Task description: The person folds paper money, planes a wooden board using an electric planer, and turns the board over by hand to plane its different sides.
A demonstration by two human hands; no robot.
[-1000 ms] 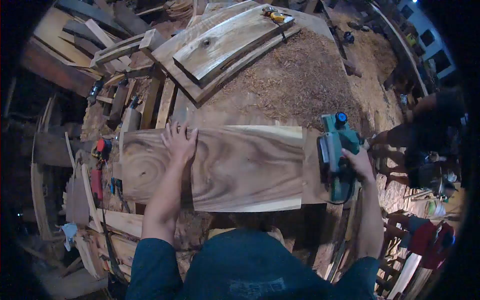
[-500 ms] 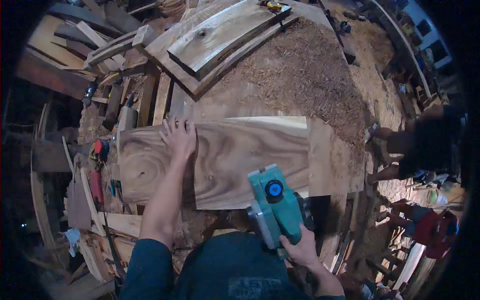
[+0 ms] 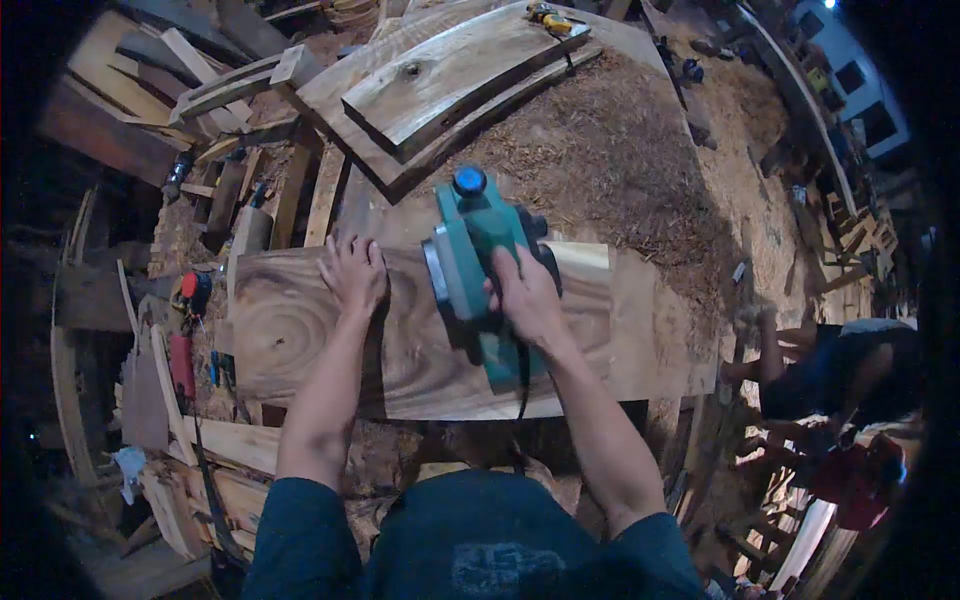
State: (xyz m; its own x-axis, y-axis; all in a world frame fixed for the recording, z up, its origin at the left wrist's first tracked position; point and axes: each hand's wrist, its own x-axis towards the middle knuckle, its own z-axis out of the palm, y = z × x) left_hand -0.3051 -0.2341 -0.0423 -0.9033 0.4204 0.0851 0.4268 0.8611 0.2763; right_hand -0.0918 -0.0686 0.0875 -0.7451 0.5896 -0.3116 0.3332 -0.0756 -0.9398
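Observation:
A wide wooden board [image 3: 285,325] with dark swirling grain lies crosswise before me. My left hand [image 3: 356,275] rests palm down on its left part, near the far edge, fingers spread. My right hand [image 3: 530,300] is wrapped round the handle of a green electric planer [image 3: 463,262] with a blue-topped knob. The planer is over the middle of the board, its front reaching past the far edge. I cannot tell whether its sole touches the wood. A dark cord [image 3: 525,385] hangs from its rear toward me.
Beyond lie a thick plank [image 3: 440,85], a yellow tool [image 3: 550,17] and a heap of shavings [image 3: 610,140]. To the left are a red-and-black tool [image 3: 193,290] and stacked offcuts [image 3: 215,450]. At the right, a person in dark clothing [image 3: 830,370] and another in red [image 3: 860,485] are low down.
My right hand has carried the planer from the board's near edge, away from me and to the left, to its far edge. My left hand has stayed on the board.

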